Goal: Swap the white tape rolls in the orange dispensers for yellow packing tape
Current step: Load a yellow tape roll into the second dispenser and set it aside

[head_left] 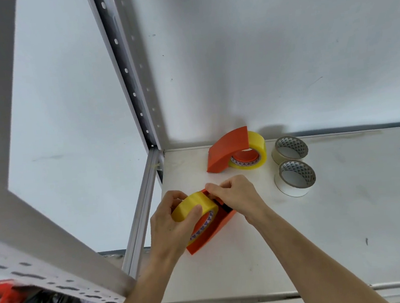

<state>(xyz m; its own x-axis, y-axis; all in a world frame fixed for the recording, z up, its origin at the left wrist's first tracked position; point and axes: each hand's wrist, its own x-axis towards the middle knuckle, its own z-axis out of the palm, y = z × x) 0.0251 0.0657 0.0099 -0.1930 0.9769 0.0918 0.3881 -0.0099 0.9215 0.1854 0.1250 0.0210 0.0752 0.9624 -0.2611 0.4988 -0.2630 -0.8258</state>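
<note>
- Here, the left hand [173, 222] grips a yellow roll [194, 206], thumb curled over the roll's near face and fingers wrapped behind its far side.
- The right hand [236, 196] pinches at the upper end of the near dispenser [215, 232], fingertips curled together at the roll's top edge; whether they hold the tape's end or the dispenser's lip I cannot tell.
- The yellow roll sits in the near dispenser, its core axis running from about 10 to 4 o'clock, the printed core facing 4 o'clock.
- The near dispenser lies tilted on the shelf [346, 235], its long axis from 7 to 1 o'clock, the upper end under the right hand.
- At 1 o'clock from the hands stands the far dispenser [227, 149], upright against the wall, already loaded with its own yellow tape [259, 146], closed back toward 9 o'clock.
- At 2 o'clock, two white rolls [293, 177] lie flat, holes up, one just behind the other, beside the far dispenser.
- A shelf post [127, 73] rises at 11 o'clock.
</note>
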